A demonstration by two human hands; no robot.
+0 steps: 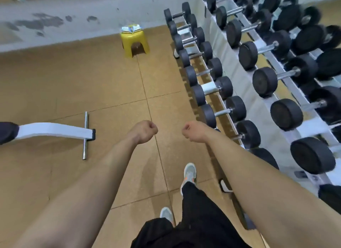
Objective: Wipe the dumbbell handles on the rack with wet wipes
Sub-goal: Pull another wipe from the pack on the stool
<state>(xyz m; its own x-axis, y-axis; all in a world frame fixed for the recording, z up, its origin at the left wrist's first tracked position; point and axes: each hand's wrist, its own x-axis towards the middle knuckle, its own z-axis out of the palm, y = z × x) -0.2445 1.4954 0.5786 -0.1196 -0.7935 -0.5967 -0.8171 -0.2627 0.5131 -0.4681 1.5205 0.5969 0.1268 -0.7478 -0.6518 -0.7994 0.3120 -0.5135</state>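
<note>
A yellow stool is standing in the upper middle of the frame, close to the grey wall, and it is carrying a small heap of shiny packets on its seat; their print is too small to read. The rack is running down the right side of the frame in tiers, each one holding a row of black dumbbells lying side by side, their metal handles resting across the white rails.

Both bare arms are reaching forward from the bottom of the frame. The left hand and the right hand are hanging side by side in mid-frame, each curled into a loose fist and gripping nothing, apart from each other and touching no dumbbell. The right hand is hovering just beside the lowest row.

A wide strip of tan floor is lying open between the rack's lower edge and the white bench foot with its steel crossbar at the left edge. Two grey shoes are standing on that strip, near the rack's base.
</note>
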